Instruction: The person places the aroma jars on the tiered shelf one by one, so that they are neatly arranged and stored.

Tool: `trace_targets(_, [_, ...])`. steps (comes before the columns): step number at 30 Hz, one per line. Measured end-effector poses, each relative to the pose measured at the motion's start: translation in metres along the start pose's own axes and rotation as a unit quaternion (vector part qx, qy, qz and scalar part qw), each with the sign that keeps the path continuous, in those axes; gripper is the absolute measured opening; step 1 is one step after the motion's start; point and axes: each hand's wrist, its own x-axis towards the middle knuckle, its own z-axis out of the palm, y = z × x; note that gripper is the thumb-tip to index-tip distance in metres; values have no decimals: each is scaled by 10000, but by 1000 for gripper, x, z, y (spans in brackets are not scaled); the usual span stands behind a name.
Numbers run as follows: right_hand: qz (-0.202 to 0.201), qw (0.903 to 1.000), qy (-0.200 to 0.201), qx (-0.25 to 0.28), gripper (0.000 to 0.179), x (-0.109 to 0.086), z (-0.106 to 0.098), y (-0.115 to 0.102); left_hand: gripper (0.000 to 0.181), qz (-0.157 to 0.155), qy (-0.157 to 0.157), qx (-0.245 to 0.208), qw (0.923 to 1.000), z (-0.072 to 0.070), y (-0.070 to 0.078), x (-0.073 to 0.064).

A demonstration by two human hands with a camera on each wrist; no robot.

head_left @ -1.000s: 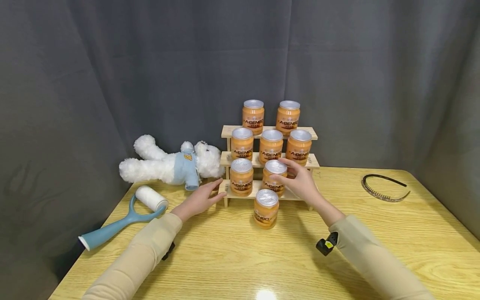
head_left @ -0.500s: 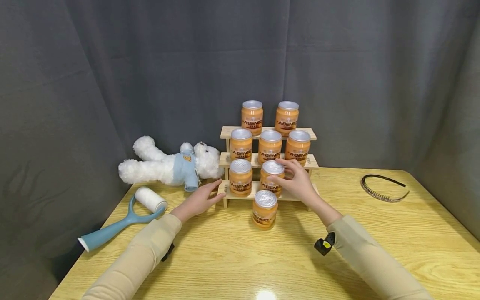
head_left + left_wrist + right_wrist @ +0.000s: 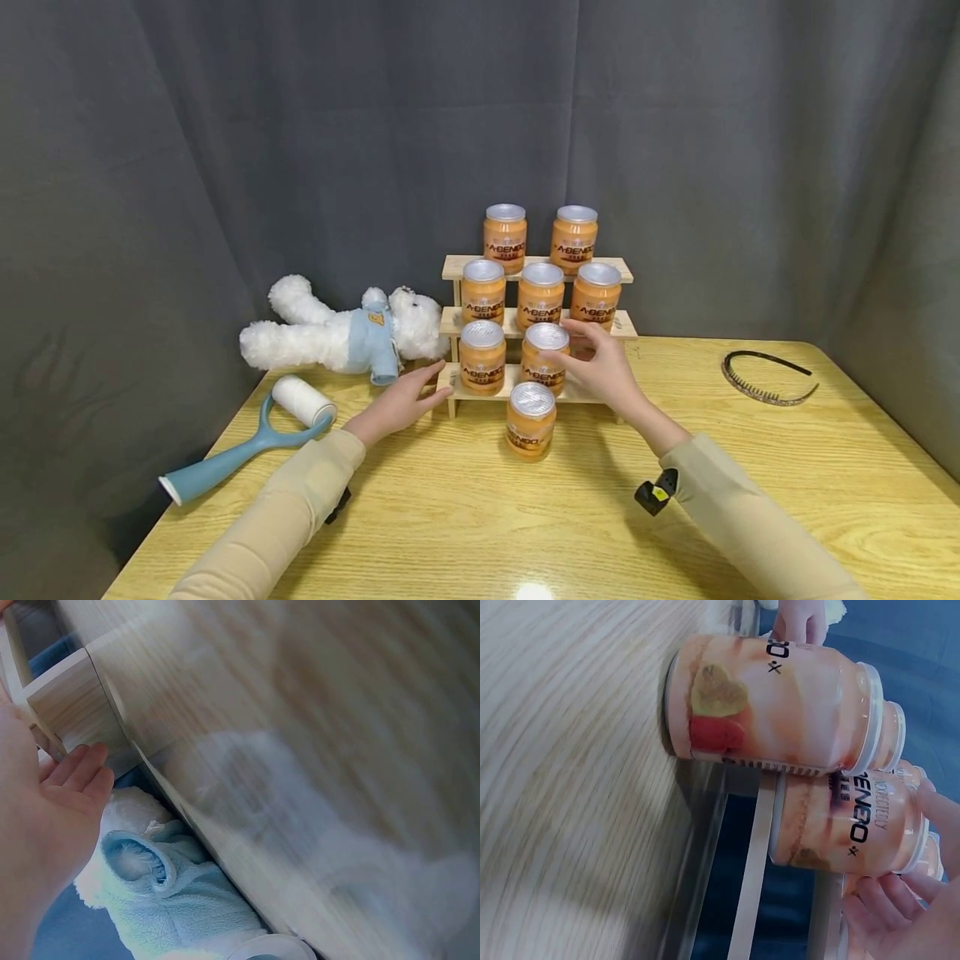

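Observation:
My right hand (image 3: pixel 600 367) holds an orange jar (image 3: pixel 545 372) with a silver lid on the lowest step of a wooden three-step rack (image 3: pixel 465 393). In the right wrist view, the thumb and fingers of the right hand (image 3: pixel 904 919) are on either side of this jar (image 3: pixel 847 825), near its lid. My left hand (image 3: pixel 401 400), fingers extended, is at the rack's lower left end; the left wrist view shows its fingertips by the wooden side. Another jar (image 3: pixel 482 367) stands left of the held one. One more jar (image 3: pixel 531 429) stands on the table in front.
Three jars line the middle step, including a centre jar (image 3: pixel 541 302), and two stand on top. A white plush toy (image 3: pixel 330 337) lies left of the rack. Before it is a blue-handled lint roller (image 3: pixel 225 467). A headband (image 3: pixel 765 383) lies at the right on the wooden table (image 3: pixel 465 517).
The jar in my right hand has shifted slightly left along the lowest step since the earliest frame. My left hand stays at the rack's end.

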Motion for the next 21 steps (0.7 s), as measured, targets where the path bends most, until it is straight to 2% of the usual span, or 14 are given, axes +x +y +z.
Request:
trace_targets(7, [-194, 9996, 211, 17, 54, -8, -9, 1, 68, -4, 6, 1, 10000, 1, 1, 0])
trace_targets(10, [-162, 9996, 203, 53, 49, -18, -15, -14, 69, -19, -13, -6, 10000, 1, 1, 0])
trace_targets(13, [-127, 9998, 176, 25, 48, -26, -17, -15, 69, -12, -13, -17, 10000, 1, 0, 0])
trace_targets(17, [-105, 9998, 137, 10, 49, -31, -14, 1, 69, -1, -14, -68, 10000, 0, 1, -1])
trace_targets(21, [-40, 9999, 105, -24, 50, -38, -9, 3, 69, -1, 17, -222, 9998, 0, 2, -1])
